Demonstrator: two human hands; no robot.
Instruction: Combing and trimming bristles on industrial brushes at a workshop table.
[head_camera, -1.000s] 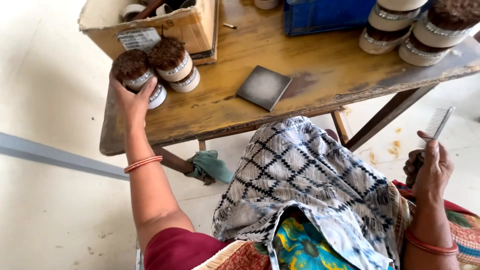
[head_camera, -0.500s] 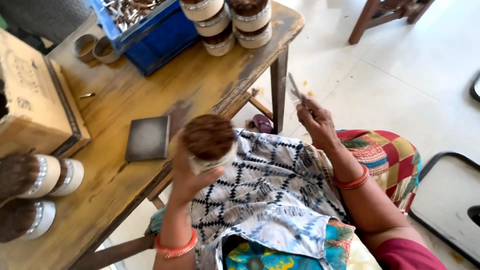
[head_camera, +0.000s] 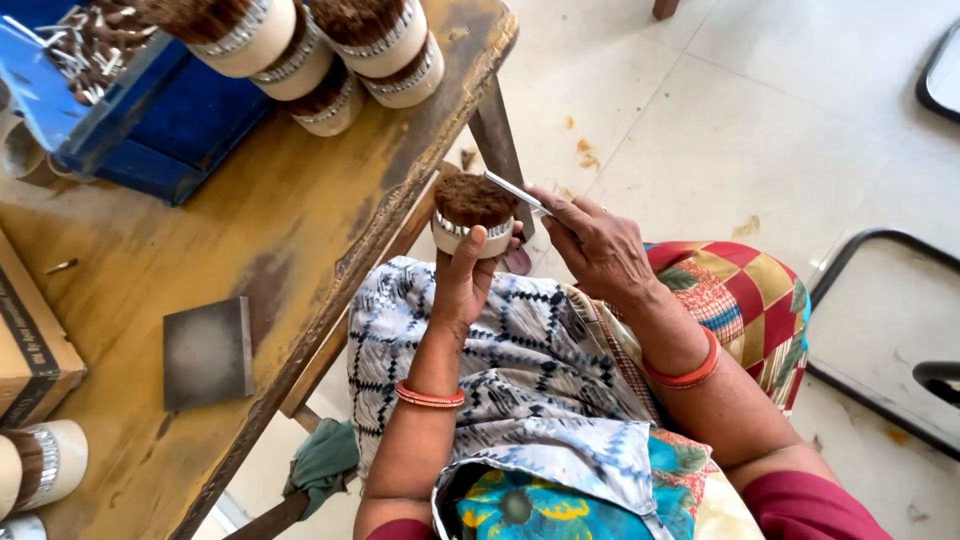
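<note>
**Round brush head held upright, thin metal tool laid at its bristles**

The left hand (head_camera: 468, 280) grasps a round brush head with brown bristles and a cream base banded in metal (head_camera: 472, 214), fingers wrapped around the base from below, bristles facing up. It is held above the lap, just off the edge of the worn yellow wooden tabletop (head_camera: 300, 200). The right hand (head_camera: 598, 245) pinches a thin flat silvery metal tool (head_camera: 515, 190), whose tip lies at the top edge of the bristles; what kind of tool it is cannot be made out. Both wrists wear orange bangles.

On the tabletop, a blue plastic crate (head_camera: 150, 120) holds small metal pieces, partly cut off at the top edge. Beside it stands a cluster of similar brush heads (head_camera: 330, 50), their tops cropped. A dark grey square pad (head_camera: 208, 352) lies flat near the table edge. At the left, a cardboard box (head_camera: 30, 350) and two more brush heads (head_camera: 40, 465) are only partly in view.
</note>
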